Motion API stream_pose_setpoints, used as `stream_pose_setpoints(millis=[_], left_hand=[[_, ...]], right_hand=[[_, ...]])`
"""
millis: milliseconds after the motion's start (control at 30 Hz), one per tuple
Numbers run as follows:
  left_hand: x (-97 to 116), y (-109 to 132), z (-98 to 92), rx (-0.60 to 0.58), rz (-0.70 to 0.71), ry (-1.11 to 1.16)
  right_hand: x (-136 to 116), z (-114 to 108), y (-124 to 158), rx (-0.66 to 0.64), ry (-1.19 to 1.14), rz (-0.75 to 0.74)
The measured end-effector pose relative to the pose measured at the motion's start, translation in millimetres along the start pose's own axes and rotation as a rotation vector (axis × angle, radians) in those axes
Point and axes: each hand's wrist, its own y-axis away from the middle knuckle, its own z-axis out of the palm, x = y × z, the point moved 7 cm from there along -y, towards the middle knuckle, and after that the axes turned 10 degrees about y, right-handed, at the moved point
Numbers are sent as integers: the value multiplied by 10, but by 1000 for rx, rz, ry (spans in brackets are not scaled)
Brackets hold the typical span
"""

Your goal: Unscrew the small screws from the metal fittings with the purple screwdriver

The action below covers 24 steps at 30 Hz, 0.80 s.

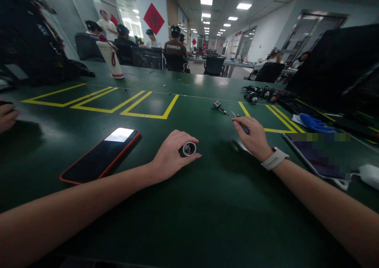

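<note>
My left hand [173, 155] is closed around a short round metal cylinder [189, 149], thumb and forefinger on its sides. Its open end, with a bright rim and dark inner parts, faces me. To the right, my right hand [251, 135] pinches a small screwdriver [245, 129] with a dark blue handle. Its thin shaft points up and to the left, apart from the cylinder. Just beyond the fingertips lies a small metal part with a thin shaft [219, 107]. A blurred silvery object [241, 146] is partly hidden under my right hand.
An orange-cased phone [102, 155] lies left of my left forearm, a tablet-like device [315, 153] right of my right wrist. Blue gloves [316, 122] and dark cabled parts [254, 93] sit farther right. Another person's hand [7, 116] is at the left edge; a white cup [111, 60] stands behind.
</note>
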Motion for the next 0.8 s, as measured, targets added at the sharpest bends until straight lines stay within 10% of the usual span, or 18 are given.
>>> stream_pose_setpoints(millis=[133, 233, 800], left_hand=[[-22, -29, 14, -19, -57, 71], [-55, -31, 21, -17, -116, 130], [105, 14, 213, -223, 49, -42]], right_hand=[[-341, -307, 133, 128, -825, 108], [-655, -391, 216, -10, -1175, 126], [-1256, -518, 427, -286, -707, -290]])
